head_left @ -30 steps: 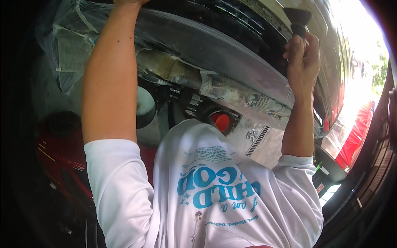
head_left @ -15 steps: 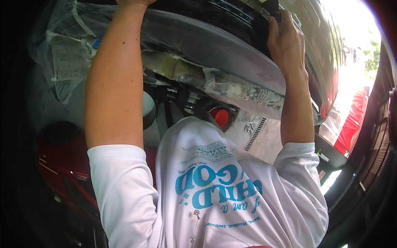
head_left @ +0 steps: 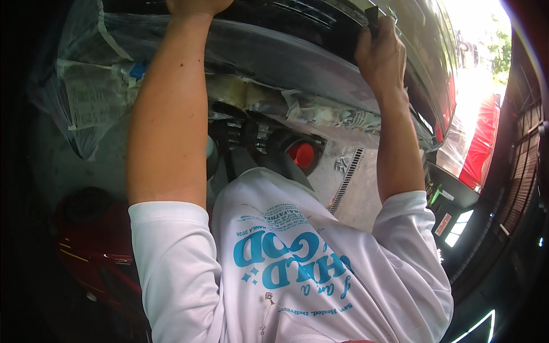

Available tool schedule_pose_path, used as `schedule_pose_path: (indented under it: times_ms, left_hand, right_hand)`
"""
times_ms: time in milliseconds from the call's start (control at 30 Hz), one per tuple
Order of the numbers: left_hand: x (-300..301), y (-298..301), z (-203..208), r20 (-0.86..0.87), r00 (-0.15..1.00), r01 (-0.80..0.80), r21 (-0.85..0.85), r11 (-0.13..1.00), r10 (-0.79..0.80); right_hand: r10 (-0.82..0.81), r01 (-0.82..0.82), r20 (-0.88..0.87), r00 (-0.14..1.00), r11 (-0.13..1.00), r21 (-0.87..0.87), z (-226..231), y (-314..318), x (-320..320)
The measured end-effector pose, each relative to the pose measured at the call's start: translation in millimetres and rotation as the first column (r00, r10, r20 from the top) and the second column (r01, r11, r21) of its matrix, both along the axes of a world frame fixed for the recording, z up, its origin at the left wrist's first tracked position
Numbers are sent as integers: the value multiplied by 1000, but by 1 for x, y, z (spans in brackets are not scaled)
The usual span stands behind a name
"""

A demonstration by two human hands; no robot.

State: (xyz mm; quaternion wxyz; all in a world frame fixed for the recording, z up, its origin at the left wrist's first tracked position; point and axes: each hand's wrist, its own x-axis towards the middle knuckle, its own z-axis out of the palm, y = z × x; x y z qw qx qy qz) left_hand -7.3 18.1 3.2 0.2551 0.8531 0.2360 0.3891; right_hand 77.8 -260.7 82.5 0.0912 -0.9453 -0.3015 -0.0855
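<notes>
My right hand [head_left: 384, 57] is closed around a small dark flat-sided block [head_left: 373, 20], which juts out above the thumb and rests against or close to the dark glossy car body panel [head_left: 337, 43]. At the top edge my left hand [head_left: 200, 7] lies near the same bodywork. Only its wrist and back show, so its fingers are out of view. Below the dark strip, a dull grey stretch of the panel [head_left: 286, 66] curves across. Masking paper [head_left: 337, 114] is taped along its lower edge.
Clear plastic sheeting and taped paper [head_left: 94, 94] hang at the left. A red bucket-like thing [head_left: 301, 155] sits low beneath the panel, left of a floor grate [head_left: 347, 180]. A dark red car [head_left: 108, 251] stands lower left. Red and clear sheeting [head_left: 480, 143] is at right.
My right hand has shifted slightly left in the picture with the dark block in it. My left hand shows a little lower and further right. The whole view has tilted somewhat.
</notes>
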Motion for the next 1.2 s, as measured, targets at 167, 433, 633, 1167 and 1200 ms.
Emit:
schedule_pose_path:
  times_ms: [167, 433, 633, 1167, 1200]
  left_hand:
    - [-1, -3, 4, -43, 999, -1, -63, 998, -2]
    - [-1, 2, 0, -7, 1000, 28, -38, 999, -28]
    - [-1, 6, -5, 17, 999, 33, -19, 999, -33]
    - [-5, 8, -3, -8, 999, 46, -40, 998, -46]
    - [-8, 10, 1, -18, 998, 52, -54, 997, -53]
  right_hand:
    - [-23, 25, 18, 1000, 993, -115, 1, 11, 17]
    - [12, -9, 15, 1000, 977, -214, 1, 17, 31]
    - [-26, 38, 46, 999, 957, -288, 2, 19, 33]
    - [-62, 70, 40, 997, 968, -243, -3, 14, 36]
    - [-89, 101, 56, 994, 962, -255, -3, 12, 36]
